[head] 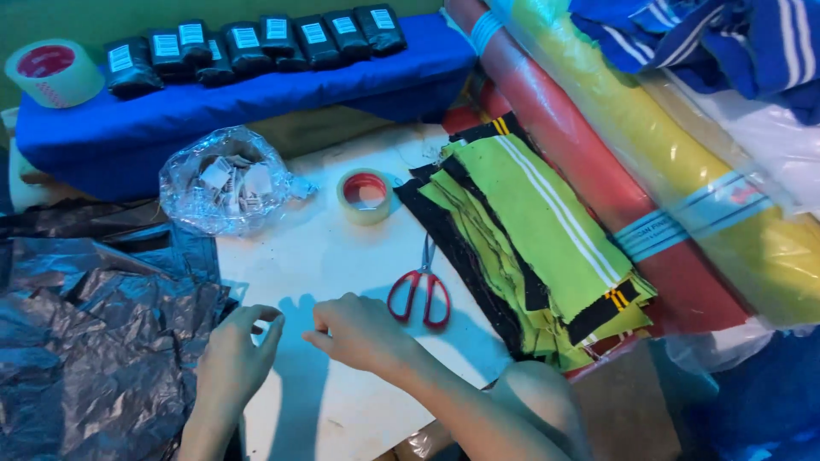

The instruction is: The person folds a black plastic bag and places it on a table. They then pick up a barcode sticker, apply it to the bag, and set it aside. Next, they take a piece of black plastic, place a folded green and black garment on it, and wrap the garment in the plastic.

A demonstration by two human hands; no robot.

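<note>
1. Resting low on the white worktop [342, 256], the left hand [235, 354] has its fingers curled and thumb and forefinger pinched together; whether anything is held between them cannot be told.
2. The right hand [363, 331] lies just beside it, knuckles up and fingers bent toward the left hand, loosely closed; what it grips, if anything, is too small to tell.
3. The two hands are close together but not touching, at the near edge of the worktop.
4. Red-handled scissors [421, 290] lie flat on the worktop just right of the right hand, blades closed and pointing away from the person.
5. A small roll of tape [366, 195] with a red core lies beyond the scissors.
6. A clear plastic bag [226, 181] holding small white tags sits left of that roll.
7. Crumpled dark plastic sheeting [85, 341] covers the left of the worktop, touching the left hand's wrist side.
8. A stack of lime-green and black fabric pieces [530, 239] with white stripes lies right of the scissors.
9. Wrapped fabric rolls [649, 171], red and yellow, lie alongside the stack.
10. At the back, black packets [248, 47] with white labels stand in a row on blue cloth [213, 107], with a larger tape roll [53, 72] at its left end.
</note>
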